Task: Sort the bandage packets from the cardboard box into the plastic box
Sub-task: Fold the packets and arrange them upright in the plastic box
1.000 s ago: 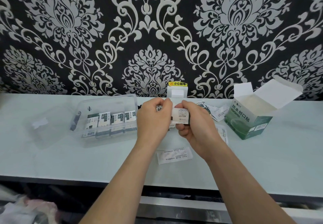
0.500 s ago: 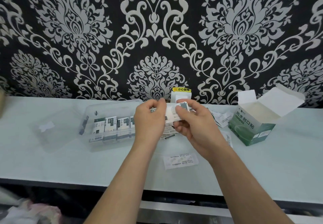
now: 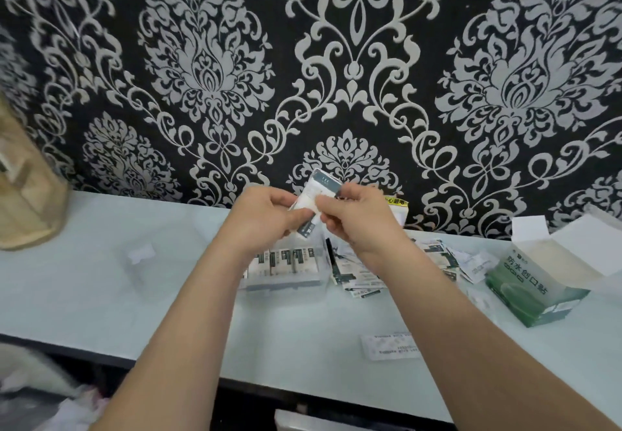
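Both hands meet above the counter, holding a small stack of white and dark green bandage packets (image 3: 314,200). My left hand (image 3: 266,220) grips the stack's left side and my right hand (image 3: 358,220) pinches its right side. Below them, the clear plastic box (image 3: 286,280) holds a row of upright packets, partly hidden by my left forearm. Loose packets (image 3: 356,274) lie scattered right of the box. The green and white cardboard box (image 3: 535,291) stands open at the right, with its flaps up.
A single white packet (image 3: 392,346) lies near the counter's front edge. The clear lid (image 3: 141,255) rests left of the plastic box. A tan object (image 3: 30,201) stands at the far left. A small white block with a yellow label (image 3: 399,210) sits by the patterned wall.
Both hands have risen from the counter with the packets, which now stand tilted in front of the wall. The view has swung left and now shows the tan object.
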A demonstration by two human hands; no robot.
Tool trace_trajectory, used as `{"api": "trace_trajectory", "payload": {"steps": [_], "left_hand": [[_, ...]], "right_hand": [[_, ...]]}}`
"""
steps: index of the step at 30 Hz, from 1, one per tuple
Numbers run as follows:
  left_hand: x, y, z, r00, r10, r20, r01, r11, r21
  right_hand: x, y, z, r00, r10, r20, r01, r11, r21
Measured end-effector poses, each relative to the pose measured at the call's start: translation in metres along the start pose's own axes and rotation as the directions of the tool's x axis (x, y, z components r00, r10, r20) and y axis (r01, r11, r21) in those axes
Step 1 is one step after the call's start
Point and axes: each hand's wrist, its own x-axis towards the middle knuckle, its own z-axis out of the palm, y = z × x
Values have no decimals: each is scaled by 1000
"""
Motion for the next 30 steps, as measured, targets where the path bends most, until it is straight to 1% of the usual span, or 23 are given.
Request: {"api": "trace_trajectory", "payload": {"steps": [1, 3, 7, 9, 10, 12, 13, 15, 19, 23, 25, 27, 30], "left_hand": [[2, -3, -2, 1000, -23, -19, 22, 999, -46], [7, -15, -7, 998, -49, -41, 47, 998, -35], [15, -41, -14, 996, -86, 36, 80, 985, 150], [19, -49, -17, 993, -96, 63, 72, 950, 305], [21, -51, -18, 995, -83, 62, 50, 907, 418], [24, -55, -22, 998, -33, 58, -11, 774, 633], [26, -57, -24, 998, -7, 60, -38, 710, 703], [27, -62, -27, 996, 41, 79, -88, 617, 782], [27, -74, -27, 980, 66, 188, -196, 493, 847], [29, -75, -28, 970, 33, 241, -231, 440, 868], [31, -75, -29, 966, 5, 257, -235, 426, 874], [32, -76, -29, 962, 0, 273, -248, 413, 876], [33, -76, -30, 957, 4, 291, -269, 393, 879]], "right_hand": [[4, 3, 7, 999, 43, 23, -43, 999, 4], [10, 10, 22, 992, 122, 38, -118, 988, -99], [22, 18, 39, 988, 154, -4, -147, 936, -319], [29, 20, 46, 987, 161, -5, -142, 854, -501], [32, 21, 48, 985, 170, -3, -141, 805, -576], [37, 25, 54, 981, 192, 8, -138, 733, -665], [39, 26, 56, 980, 200, 14, -134, 703, -699], [40, 29, 58, 977, 214, 20, -124, 637, -760], [40, 35, 64, 974, 227, 20, -107, 529, -842], [33, 32, 70, 970, 239, 38, -49, 348, -936], [31, 33, 72, 972, 233, 32, -36, 282, -959], [31, 37, 75, 975, 222, 26, -30, 247, -969], [30, 39, 77, 972, 232, 28, -27, 232, -972]]}}
